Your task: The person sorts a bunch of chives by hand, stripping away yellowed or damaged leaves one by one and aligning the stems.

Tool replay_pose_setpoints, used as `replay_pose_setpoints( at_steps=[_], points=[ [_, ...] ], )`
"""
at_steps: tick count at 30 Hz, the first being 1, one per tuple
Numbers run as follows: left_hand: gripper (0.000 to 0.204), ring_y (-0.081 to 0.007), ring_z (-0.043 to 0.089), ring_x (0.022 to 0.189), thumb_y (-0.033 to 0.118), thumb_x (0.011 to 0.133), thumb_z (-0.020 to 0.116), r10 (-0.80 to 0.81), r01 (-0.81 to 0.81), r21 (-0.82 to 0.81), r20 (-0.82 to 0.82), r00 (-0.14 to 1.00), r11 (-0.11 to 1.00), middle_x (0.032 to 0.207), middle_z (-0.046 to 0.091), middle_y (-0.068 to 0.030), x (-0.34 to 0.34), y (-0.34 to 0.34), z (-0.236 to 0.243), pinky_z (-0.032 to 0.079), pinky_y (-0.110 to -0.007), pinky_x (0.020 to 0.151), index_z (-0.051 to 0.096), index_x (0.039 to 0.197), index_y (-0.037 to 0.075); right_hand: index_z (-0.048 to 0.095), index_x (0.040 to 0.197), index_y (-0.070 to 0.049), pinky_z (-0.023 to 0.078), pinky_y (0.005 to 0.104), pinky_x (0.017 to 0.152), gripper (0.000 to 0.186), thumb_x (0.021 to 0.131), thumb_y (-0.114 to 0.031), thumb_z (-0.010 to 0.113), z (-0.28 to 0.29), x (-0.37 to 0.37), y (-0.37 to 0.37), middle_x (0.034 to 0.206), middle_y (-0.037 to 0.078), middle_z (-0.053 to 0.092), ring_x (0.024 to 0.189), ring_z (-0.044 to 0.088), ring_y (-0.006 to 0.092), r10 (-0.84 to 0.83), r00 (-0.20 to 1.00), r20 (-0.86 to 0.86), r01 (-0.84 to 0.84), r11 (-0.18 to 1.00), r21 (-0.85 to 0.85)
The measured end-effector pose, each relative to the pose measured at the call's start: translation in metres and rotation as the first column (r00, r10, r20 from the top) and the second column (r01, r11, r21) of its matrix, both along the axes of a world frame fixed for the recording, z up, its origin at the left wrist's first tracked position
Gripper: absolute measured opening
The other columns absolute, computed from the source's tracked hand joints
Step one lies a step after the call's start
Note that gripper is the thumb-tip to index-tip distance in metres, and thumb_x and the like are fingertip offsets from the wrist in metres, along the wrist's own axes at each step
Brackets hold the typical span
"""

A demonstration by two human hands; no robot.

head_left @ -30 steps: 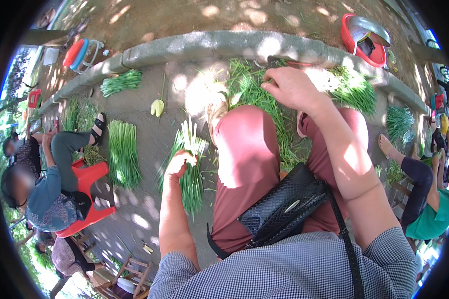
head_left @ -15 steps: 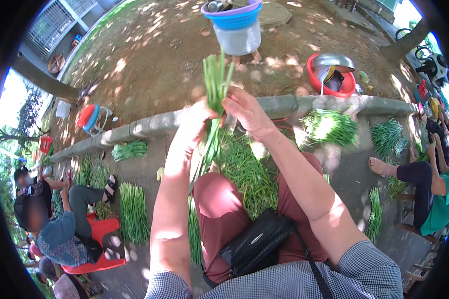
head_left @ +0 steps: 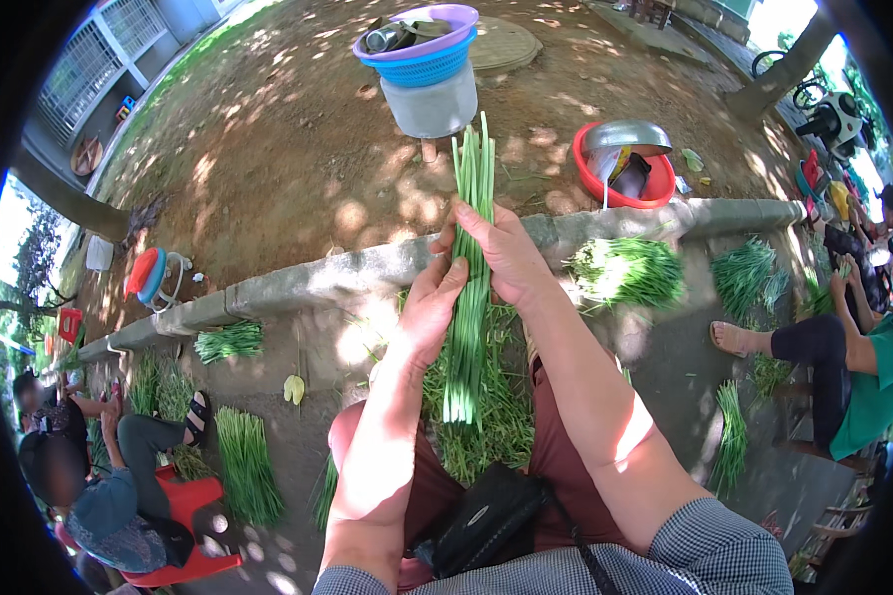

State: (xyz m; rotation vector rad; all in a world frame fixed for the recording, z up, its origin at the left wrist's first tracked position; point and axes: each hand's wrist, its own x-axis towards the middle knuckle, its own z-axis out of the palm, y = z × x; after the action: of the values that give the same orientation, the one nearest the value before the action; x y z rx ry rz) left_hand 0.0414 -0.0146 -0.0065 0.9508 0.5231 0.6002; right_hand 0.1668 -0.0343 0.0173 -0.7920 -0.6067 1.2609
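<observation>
Upright between both hands stands a bunch of long, slim green stalks, pale at the upper ends. My left hand is closed around its middle from the left, thumb lying along the stalks. Slightly higher, my right hand grips the same bunch from the right, with its thumb across the front. Below the bunch, a loose heap of green trimmings lies on the ground between my knees. A black bag rests at my lap, its strap running to the right.
Bundles of greens lie at the left and right. A low stone kerb crosses ahead. Beyond it are a red basin with a metal bowl and a bucket topped by basins. People sit on both sides.
The bunch has moved right and now stands straight, its lower ends showing over the heap. My left hand has shifted lower on it, and my right hand has closed around it. The view has shifted.
</observation>
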Motion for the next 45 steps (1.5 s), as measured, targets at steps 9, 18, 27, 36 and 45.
replay_pose_setpoints(
  at_steps=[9,18,27,36,45],
  points=[
    [0.016,-0.0070,0.049,0.071,0.016,0.084,0.062,0.611,-0.592,0.370,0.079,0.788,0.716,0.080,0.057,-0.0001,-0.028,0.030,0.023,0.039,-0.020,0.066,0.058,0.091,0.002,0.053,0.085,-0.005,0.041,0.0227,0.047,0.015,0.083,-0.017,0.062,-0.003,-0.023,0.010,0.065,0.001,0.051,0.054,0.049,0.0090,0.189,0.976,0.110,-0.173,0.974,-0.145],
    [0.016,-0.0101,0.054,0.057,0.002,0.080,0.059,0.550,-0.519,0.295,-0.030,0.834,0.802,0.072,0.058,-0.0083,-0.047,0.033,0.038,0.044,-0.022,0.048,0.051,0.092,-0.005,0.053,0.094,-0.004,0.040,0.0220,0.055,0.017,0.083,-0.014,0.062,-0.011,-0.051,0.012,0.074,0.001,0.054,0.062,0.049,0.0081,0.358,0.913,0.198,-0.340,0.933,-0.120],
    [0.032,-0.0081,0.052,0.065,-0.004,0.076,0.059,0.704,-0.662,0.372,0.034,0.710,0.650,0.074,0.057,-0.0048,-0.052,0.032,0.042,0.042,-0.020,0.063,0.047,0.105,-0.005,0.054,0.092,-0.003,0.042,0.0246,0.060,0.020,0.085,-0.021,0.060,-0.004,-0.053,0.011,0.075,0.002,0.056,0.064,0.050,0.0095,0.385,0.918,0.095,-0.377,0.922,-0.087],
    [0.038,-0.0094,0.054,0.076,-0.004,0.074,0.063,0.747,-0.731,0.365,0.127,0.653,0.577,0.080,0.059,-0.0048,-0.052,0.035,0.036,0.043,-0.021,0.072,0.048,0.109,-0.003,0.052,0.090,-0.003,0.043,0.0255,0.057,0.021,0.086,-0.023,0.059,-0.010,-0.055,0.008,0.073,0.003,0.053,0.063,0.050,0.0114,0.450,0.882,0.140,-0.443,0.893,-0.076],
    [0.051,-0.0124,0.052,0.084,0.042,0.088,0.052,0.178,-0.181,0.070,0.046,0.983,0.981,0.091,0.056,-0.0054,-0.050,0.028,0.022,0.042,-0.027,0.071,0.047,0.111,-0.003,0.050,0.095,-0.003,0.043,0.0266,0.060,0.025,0.089,-0.027,0.055,-0.006,-0.029,0.019,0.074,0.002,0.049,0.063,0.048,0.0119,0.278,0.951,-0.132,-0.274,0.961,0.048]
  ],
)
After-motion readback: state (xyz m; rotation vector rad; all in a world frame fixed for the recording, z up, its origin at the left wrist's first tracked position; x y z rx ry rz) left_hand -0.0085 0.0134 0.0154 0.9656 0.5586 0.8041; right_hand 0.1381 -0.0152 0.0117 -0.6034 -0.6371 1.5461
